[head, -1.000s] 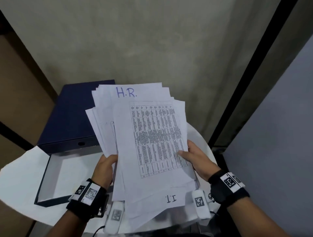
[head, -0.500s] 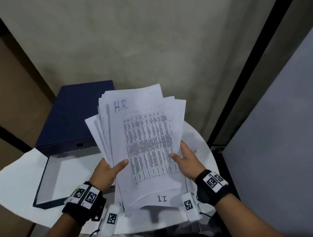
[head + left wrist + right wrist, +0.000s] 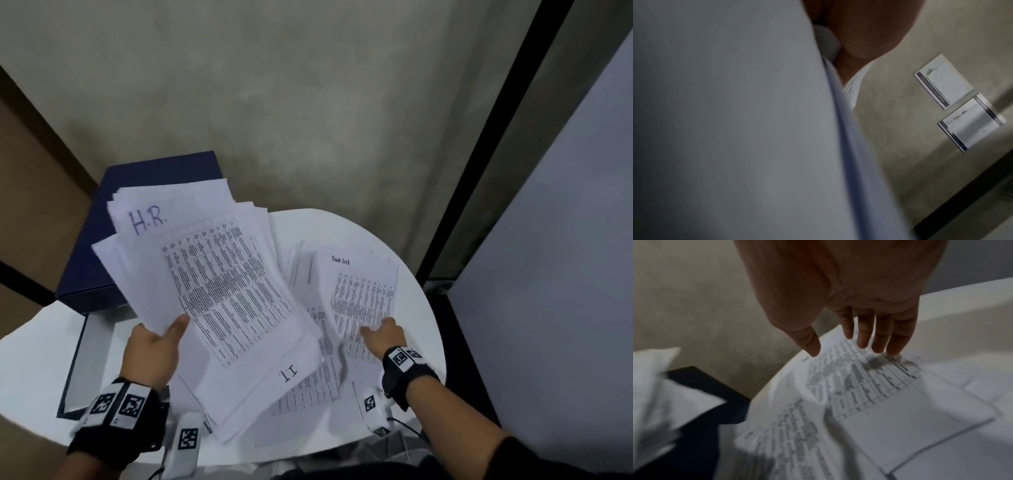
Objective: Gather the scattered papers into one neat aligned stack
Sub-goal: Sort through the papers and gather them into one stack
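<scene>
Two hands worked over a round white table. Furthest left, a dark blue box sat beyond the left hand, partly covered by the sheaf that hand held. The left hand gripped a fanned, uneven bundle of papers at its near left edge, thumb laid on top and the other fingers hidden beneath; the bundle was raised and tilted, its edges unaligned. A sheet marked "H.R." showed at the far end, a printed table lay on top, and "I.T." appeared upside down near the wrist end. From the left wrist, the underside of the bundle filled nearly the whole view, blurred, with only part of the hand showing at the top.

To the right, loose sheets lay overlapped on the table between the hands. The right hand reached flat over a printed sheet headed "Task List", fingers straight and slightly spread, the outermost fingertips touching the page. Motion blur smeared the print, so the text could not be read.
</scene>
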A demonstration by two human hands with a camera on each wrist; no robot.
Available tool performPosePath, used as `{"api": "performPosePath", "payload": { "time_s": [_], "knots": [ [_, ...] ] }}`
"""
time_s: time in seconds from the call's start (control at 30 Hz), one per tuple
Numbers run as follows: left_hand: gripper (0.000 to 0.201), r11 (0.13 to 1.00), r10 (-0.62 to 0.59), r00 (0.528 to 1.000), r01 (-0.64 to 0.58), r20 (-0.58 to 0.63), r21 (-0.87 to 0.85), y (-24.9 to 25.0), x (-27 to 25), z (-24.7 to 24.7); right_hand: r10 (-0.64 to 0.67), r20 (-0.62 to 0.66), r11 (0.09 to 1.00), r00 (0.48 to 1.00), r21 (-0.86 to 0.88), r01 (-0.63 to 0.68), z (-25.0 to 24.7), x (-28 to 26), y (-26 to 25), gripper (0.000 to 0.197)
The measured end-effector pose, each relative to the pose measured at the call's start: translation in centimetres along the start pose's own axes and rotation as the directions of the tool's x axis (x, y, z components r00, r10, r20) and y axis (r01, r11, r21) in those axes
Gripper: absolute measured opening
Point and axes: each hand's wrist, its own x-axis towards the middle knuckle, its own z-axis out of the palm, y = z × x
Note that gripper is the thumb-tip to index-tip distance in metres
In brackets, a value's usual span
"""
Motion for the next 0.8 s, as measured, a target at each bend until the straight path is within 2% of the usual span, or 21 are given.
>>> {"api": "performPosePath", "payload": {
  "time_s": [0.07,0.23,0.33,0.47,0.63,0.8],
  "knots": [
    [0.030,1.000,0.013,1.000,-0.013,-0.017,0.012,0.3,-0.4,-0.8,0.126,-0.026,0.987,0.992,-0.094,-0.128,0.7,1.0,0.3,0.089],
    [0.032,0.997,0.045,0.999,-0.044,-0.011,0.060,-0.2,-0.7,-2.8,0.236,-0.102,0.945,0.966,-0.210,-0.252,3.1,3.2,0.5,0.111],
    [0.031,0.996,0.065,0.997,-0.064,-0.031,0.056,-0.6,-1.0,-3.6,0.266,-0.164,0.910,0.950,-0.281,-0.304,4.5,4.0,0.5,0.099],
    [0.030,0.995,0.097,0.995,-0.096,-0.035,0.042,-0.6,-1.7,-4.0,0.270,-0.242,0.927,0.932,-0.198,-0.320,4.8,3.5,-0.1,0.078],
    [0.030,0.993,0.109,0.993,-0.107,-0.039,0.041,-1.3,-1.3,-4.2,0.179,-0.196,0.974,0.964,-0.100,-0.201,5.1,3.7,-0.2,0.080],
    [0.029,0.994,0.111,0.993,-0.110,-0.032,0.026,-1.0,-1.2,-4.0,0.259,-0.234,0.948,0.937,-0.124,-0.293,5.4,3.0,-0.8,0.079]
  ]
}}
